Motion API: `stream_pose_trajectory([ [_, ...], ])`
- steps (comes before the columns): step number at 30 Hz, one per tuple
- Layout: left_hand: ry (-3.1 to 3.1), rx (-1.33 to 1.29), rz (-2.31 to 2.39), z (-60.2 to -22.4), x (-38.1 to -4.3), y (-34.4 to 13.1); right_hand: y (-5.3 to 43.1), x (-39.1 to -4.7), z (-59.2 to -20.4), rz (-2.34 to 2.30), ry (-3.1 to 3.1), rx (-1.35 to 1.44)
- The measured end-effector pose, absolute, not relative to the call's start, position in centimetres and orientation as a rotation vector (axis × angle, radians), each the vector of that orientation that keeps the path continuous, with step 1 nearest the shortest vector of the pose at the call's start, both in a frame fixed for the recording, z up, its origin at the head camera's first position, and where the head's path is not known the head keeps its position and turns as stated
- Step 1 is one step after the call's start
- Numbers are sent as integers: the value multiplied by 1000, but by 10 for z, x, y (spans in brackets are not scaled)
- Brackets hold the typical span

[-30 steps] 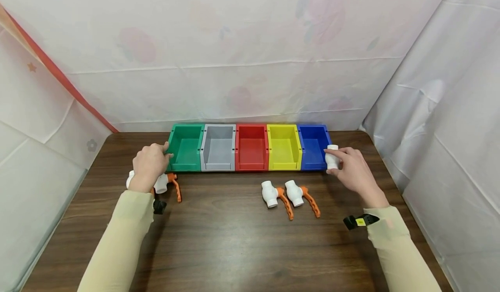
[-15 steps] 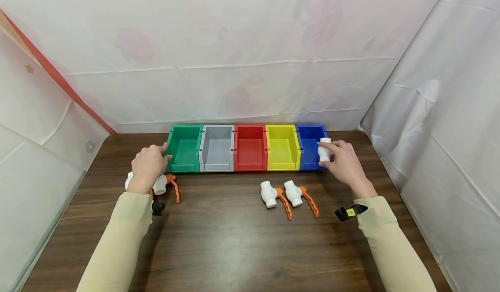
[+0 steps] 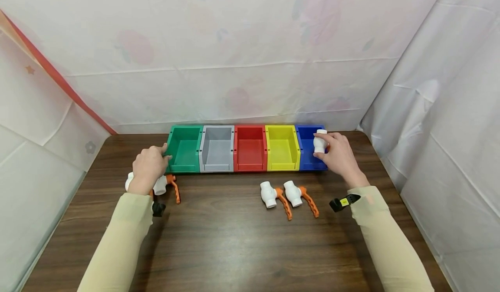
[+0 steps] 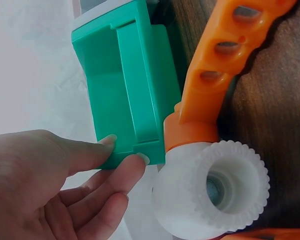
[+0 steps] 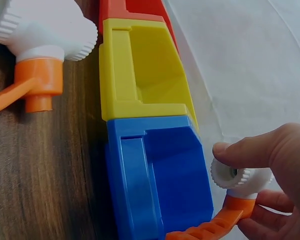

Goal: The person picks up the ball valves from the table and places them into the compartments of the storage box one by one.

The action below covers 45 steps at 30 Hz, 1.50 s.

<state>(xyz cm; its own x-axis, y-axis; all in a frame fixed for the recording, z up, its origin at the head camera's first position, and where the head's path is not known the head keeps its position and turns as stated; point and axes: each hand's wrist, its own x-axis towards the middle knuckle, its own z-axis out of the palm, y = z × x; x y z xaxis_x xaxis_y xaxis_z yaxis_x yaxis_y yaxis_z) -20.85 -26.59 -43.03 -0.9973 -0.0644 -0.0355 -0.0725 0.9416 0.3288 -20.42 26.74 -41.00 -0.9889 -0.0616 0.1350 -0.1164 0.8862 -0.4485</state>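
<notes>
My left hand (image 3: 149, 166) pinches the side wall of the green bin (image 4: 160, 65), thumb on the inner side and fingers outside. Near that wrist lie two white ball valves with orange handles; one valve (image 3: 160, 185) shows well, while the other valve (image 3: 129, 180) is mostly behind the hand. Over the blue bin (image 3: 306, 164), my right hand (image 3: 342, 155) grips another white ball valve (image 3: 320, 142) between thumb and fingers. In the right wrist view its orange handle (image 5: 222, 222) points toward the blue bin's side wall; whether it touches cannot be told.
Grey (image 3: 216, 168), red (image 3: 250, 167) and yellow (image 3: 284, 166) bins stand in a joined row between the green and blue ones, against the curtain (image 3: 250, 88). Two more ball valves, a left one (image 3: 268, 195) and a right one (image 3: 293, 194), lie on the wooden table (image 3: 226, 248).
My right hand has carried its ball valve leftward and away from me, from the blue bin's right edge to over the bin. The left hand stays on the green bin.
</notes>
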Motion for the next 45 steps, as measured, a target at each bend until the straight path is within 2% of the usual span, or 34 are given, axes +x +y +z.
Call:
stream_pose_trajectory([
  [20, 3103, -101, 540, -431, -206, -266, 258, -223, -415, 705, -2873, 195],
  [45, 3105, -127, 541, -431, -203, -264, 258, -236, -440, 638, -2952, 257],
])
